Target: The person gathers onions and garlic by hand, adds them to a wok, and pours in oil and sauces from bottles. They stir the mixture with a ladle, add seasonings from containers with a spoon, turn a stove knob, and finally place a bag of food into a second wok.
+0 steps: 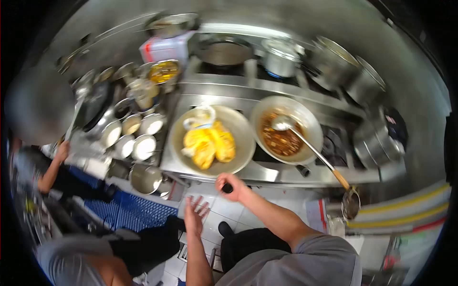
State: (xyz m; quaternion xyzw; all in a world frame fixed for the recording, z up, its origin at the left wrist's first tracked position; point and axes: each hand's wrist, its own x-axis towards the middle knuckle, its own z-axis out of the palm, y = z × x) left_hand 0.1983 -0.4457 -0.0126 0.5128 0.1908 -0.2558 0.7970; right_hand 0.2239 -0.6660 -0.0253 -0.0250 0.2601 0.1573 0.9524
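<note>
My right hand is closed around the black handle of a wide pan on the stove. Inside that pan lie soft-looking yellow lumps of food, with a white ring-shaped item at their far side; blur hides what it is. In front of the stove, my left hand is held up with fingers spread, holding nothing. To the right stands a second pan of brown, chunky sauce. A ladle rests in it, its wooden handle end reaching past the stove's front edge.
Pots and a lidded steel pot line the back burners, beside a dark pan. Several ingredient bowls stand at the left. A wire strainer hangs at the right. Two people are on the left.
</note>
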